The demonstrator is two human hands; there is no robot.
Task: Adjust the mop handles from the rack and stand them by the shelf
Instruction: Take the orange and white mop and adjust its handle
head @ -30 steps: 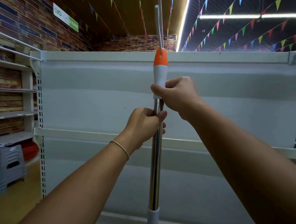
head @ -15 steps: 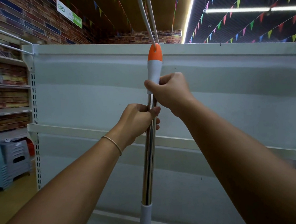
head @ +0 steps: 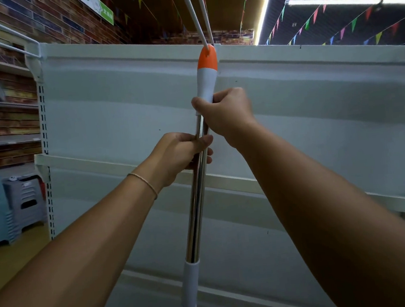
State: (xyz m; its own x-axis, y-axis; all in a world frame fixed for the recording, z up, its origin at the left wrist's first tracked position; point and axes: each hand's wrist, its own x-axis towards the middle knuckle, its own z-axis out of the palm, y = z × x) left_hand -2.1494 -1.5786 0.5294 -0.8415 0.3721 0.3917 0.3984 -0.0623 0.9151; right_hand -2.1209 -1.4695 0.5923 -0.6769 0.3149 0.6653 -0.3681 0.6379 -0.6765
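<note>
Chrome telescopic mop handle (head: 196,203) with white-and-orange plastic grip held near-upright at centre, leaning slightly right at the top, just in front of the white metal shelf unit (head: 315,98). Right hand (head: 224,112) higher up, fingers clamped on the lower end of the white grip. Left hand (head: 179,153) below it, fingers wrapped tight around the bare chrome tube. Thin beige band (head: 145,183) on left wrist. White collar (head: 191,283) with orange ring low on the tube, near bottom edge. Grey and blue stacked plastic stools (head: 11,204) far left on the floor.
</note>
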